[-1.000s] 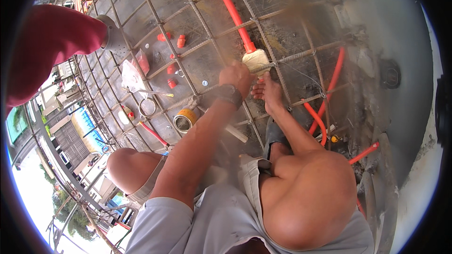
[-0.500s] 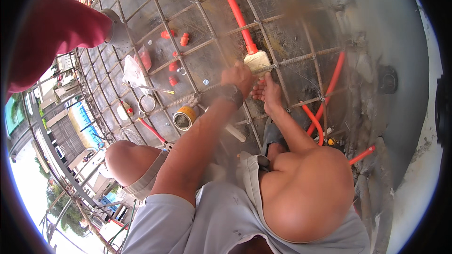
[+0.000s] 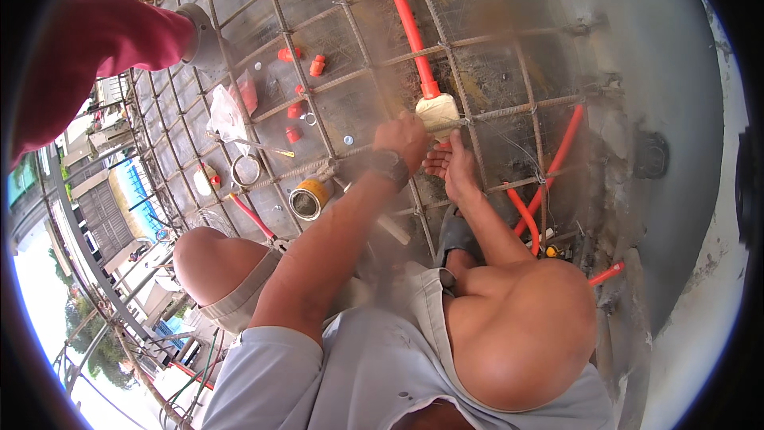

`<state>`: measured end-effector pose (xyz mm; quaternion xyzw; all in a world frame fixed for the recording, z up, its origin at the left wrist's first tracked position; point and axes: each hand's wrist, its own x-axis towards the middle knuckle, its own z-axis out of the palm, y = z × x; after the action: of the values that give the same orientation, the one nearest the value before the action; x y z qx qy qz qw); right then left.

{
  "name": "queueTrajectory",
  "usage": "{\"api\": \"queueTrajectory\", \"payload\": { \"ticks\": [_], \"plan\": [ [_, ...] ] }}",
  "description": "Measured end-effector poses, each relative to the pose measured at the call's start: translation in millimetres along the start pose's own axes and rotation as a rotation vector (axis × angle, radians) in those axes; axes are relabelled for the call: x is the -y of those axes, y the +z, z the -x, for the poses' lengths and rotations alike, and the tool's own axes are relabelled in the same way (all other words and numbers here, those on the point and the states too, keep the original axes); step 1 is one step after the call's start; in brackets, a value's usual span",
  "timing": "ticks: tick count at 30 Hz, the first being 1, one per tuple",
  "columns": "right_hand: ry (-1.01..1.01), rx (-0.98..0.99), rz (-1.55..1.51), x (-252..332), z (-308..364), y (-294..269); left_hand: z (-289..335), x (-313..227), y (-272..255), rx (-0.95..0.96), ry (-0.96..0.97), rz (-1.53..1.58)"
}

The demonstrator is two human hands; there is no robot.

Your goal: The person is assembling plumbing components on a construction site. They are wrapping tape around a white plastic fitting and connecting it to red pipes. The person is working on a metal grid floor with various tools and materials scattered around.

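A cream, tape-covered box (image 3: 437,113) sits among the rebar, joined at its far end to an orange conduit (image 3: 407,28). My left hand (image 3: 403,142), a dark watch on its wrist, is closed at the box's near left corner. What its fingers pinch is hidden. My right hand (image 3: 455,167) has its fingers curled and its thumb up against the box's near edge. A small orange piece shows by its fingertips, too little to name. A rebar rod (image 3: 521,110) crosses over the box beside both hands.
Left of my arm are a yellow tin (image 3: 309,198), red-handled pliers (image 3: 253,216), a plastic bag (image 3: 228,115) and several orange fittings (image 3: 317,65). Another person's red-clad leg (image 3: 119,40) stands at upper left. More orange conduit (image 3: 567,139) and a grey wall (image 3: 676,72) lie to the right.
The view has shifted slightly, so the box appears a little lower and further right. Both hands stay at the box's near edge, with their grip much the same.
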<state>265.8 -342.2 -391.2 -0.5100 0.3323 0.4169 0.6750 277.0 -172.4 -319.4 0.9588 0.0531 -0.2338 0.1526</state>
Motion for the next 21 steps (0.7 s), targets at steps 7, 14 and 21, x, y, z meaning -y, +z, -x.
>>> {"api": "queueTrajectory", "payload": {
  "ticks": [7,14,21],
  "plan": [
    [0.018,-0.024,-0.001,1.0,-0.5,5.7,-0.7,-0.6,-11.3,0.053,-0.038,0.034],
    [0.061,0.231,0.367,21.0,37.6,-23.5,2.9,-2.6,-13.7,-0.044,-0.098,0.153],
    [-0.146,0.216,0.464,59.0,70.8,-5.7,3.5,-7.4,-18.0,0.003,-0.128,0.171]
  ]
}}
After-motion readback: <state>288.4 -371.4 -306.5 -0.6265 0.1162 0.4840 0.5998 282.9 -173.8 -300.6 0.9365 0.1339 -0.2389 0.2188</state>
